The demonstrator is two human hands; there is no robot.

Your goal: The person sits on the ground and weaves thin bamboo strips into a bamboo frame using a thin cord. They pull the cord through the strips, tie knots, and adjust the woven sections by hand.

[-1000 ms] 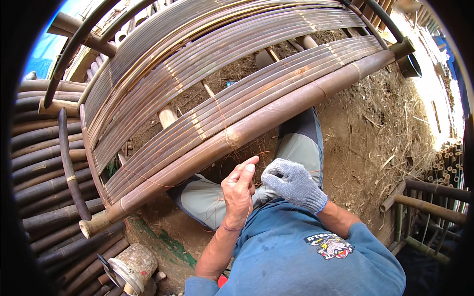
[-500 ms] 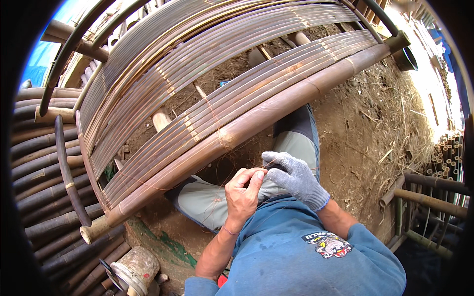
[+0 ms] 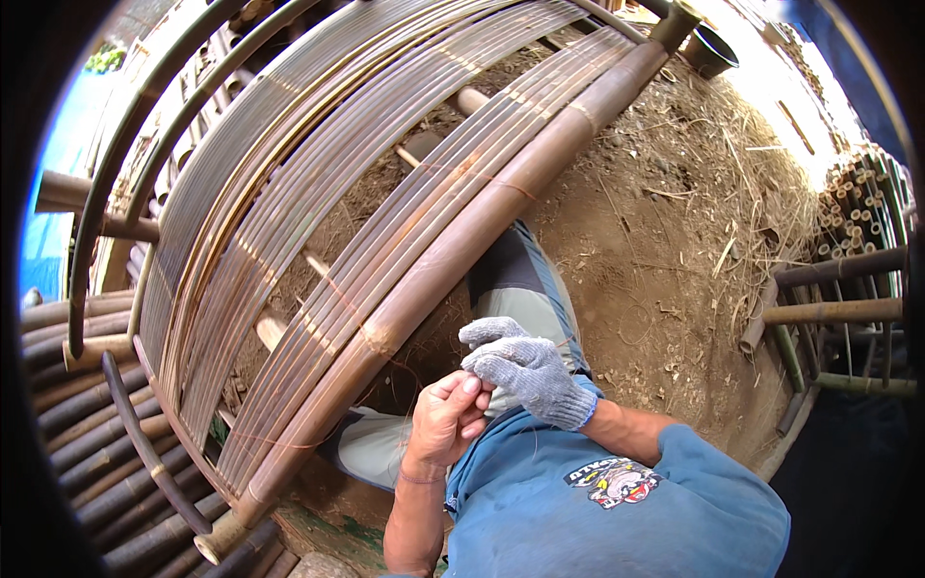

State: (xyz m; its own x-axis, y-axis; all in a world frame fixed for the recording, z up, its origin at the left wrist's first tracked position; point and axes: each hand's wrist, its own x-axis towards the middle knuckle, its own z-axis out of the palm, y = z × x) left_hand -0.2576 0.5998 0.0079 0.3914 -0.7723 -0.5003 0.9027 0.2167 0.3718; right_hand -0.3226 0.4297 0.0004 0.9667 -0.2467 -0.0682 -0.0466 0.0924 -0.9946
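My bare left hand (image 3: 449,416) and my right hand (image 3: 530,374), in a grey knit glove with a blue cuff, meet in front of my lap. The left thumb and fingers are pinched together against the gloved fingertips. Thin reddish wire trails around them; what exactly lies between the fingertips is too fine to make out clearly. Just beyond stands a bamboo bench-like frame, with a thick bamboo rail (image 3: 438,279) nearest me and rows of thin slats (image 3: 414,217) behind it. A strand of reddish wire (image 3: 521,187) loops over the rail.
Stacked dark bamboo poles (image 3: 82,405) lie at the left. Curved bamboo pieces (image 3: 106,144) rise at the far left. Straw and shavings litter the dirt floor (image 3: 665,289). A bundle of cut bamboo (image 3: 853,217) and a bamboo rack (image 3: 838,313) stand at the right.
The view has turned, so the bench frame sits farther left and more steeply slanted. My hands stay together; the left fingers have shifted their pinch slightly. The bucket at lower left is gone from sight.
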